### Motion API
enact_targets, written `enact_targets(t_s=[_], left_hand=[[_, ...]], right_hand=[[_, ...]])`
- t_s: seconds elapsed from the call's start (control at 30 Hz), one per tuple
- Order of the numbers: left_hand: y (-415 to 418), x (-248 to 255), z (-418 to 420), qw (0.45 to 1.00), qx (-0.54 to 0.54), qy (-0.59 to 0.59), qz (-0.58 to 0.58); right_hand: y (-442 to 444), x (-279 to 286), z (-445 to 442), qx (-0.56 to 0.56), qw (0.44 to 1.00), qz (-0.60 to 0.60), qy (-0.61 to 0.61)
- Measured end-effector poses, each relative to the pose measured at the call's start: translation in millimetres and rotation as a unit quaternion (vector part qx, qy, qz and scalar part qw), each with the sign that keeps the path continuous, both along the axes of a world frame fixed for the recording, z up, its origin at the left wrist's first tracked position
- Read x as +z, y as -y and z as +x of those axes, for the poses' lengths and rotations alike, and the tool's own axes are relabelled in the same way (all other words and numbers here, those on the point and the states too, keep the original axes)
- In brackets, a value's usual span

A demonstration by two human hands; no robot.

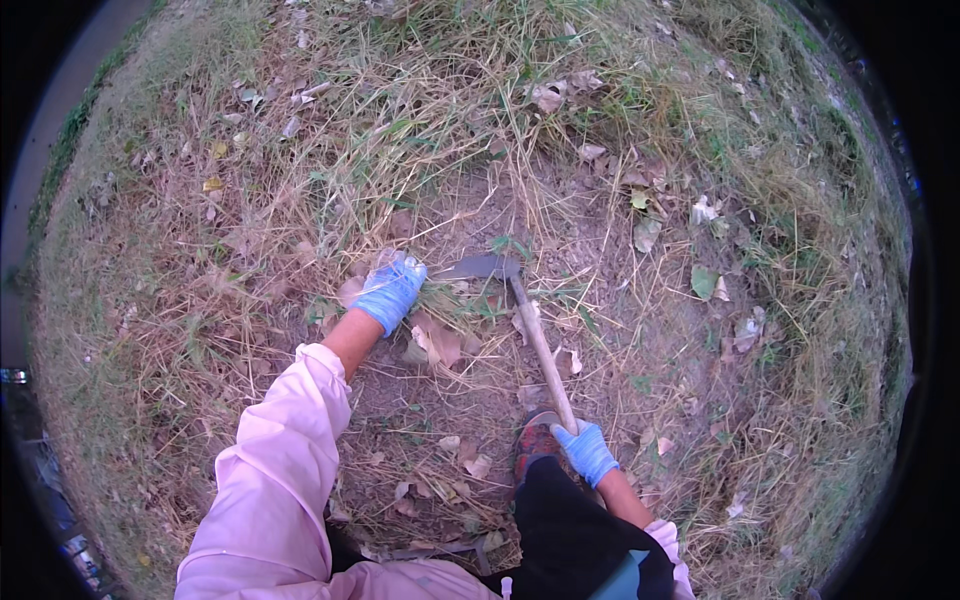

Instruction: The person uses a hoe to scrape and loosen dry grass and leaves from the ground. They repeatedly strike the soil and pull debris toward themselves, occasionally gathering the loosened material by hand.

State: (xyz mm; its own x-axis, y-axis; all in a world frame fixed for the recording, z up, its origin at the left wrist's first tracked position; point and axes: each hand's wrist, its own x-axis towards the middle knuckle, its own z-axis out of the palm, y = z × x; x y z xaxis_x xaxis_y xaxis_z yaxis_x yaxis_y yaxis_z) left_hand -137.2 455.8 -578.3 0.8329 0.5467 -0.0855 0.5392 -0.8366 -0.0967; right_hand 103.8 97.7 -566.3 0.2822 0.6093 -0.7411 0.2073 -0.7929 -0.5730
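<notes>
My right hand, in a light blue glove, is closed around the lower part of a sickle's wooden handle. The sickle's dark curved blade lies low over the soil, its tip pointing left. Just left of that tip, my left hand, also in a blue glove, has its fingers curled at the edge of dry grass; whether it grips any stems cannot be told. Loose cut grass and a broad brown dry leaf lie on the ground below the blade.
Dense, tangled grass stands ahead, with more at both sides. Dry leaves are scattered over the soil. My shoe is planted close beside the sickle's handle. A thin grey object lies near my body at the bottom.
</notes>
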Motion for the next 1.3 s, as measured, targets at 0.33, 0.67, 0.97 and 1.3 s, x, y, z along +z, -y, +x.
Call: enact_targets(t_s=[0.33, 0.67, 0.97, 1.3], left_hand=[[-24.2, 20.7, -21.0, 0.996, 0.093, 0.0, -0.008], [-102.4, -18.1, 51.4, 0.991, 0.031, -0.127, -0.007], [-122.2, -24.4, 47.5, 0.98, 0.074, -0.171, -0.062], [-110.2, 5.8, 67.7, 0.978, 0.039, -0.199, -0.051]], right_hand=[[27.5, 38.2, 31.8, -0.062, 0.997, -0.034, 0.002], [-57.8, 20.4, 14.1, -0.216, 0.973, 0.077, -0.016], [-52.7, 3.9, 20.7, -0.167, 0.981, 0.088, 0.047], [-97.0, 11.3, 19.3, -0.147, 0.979, 0.127, 0.063]])
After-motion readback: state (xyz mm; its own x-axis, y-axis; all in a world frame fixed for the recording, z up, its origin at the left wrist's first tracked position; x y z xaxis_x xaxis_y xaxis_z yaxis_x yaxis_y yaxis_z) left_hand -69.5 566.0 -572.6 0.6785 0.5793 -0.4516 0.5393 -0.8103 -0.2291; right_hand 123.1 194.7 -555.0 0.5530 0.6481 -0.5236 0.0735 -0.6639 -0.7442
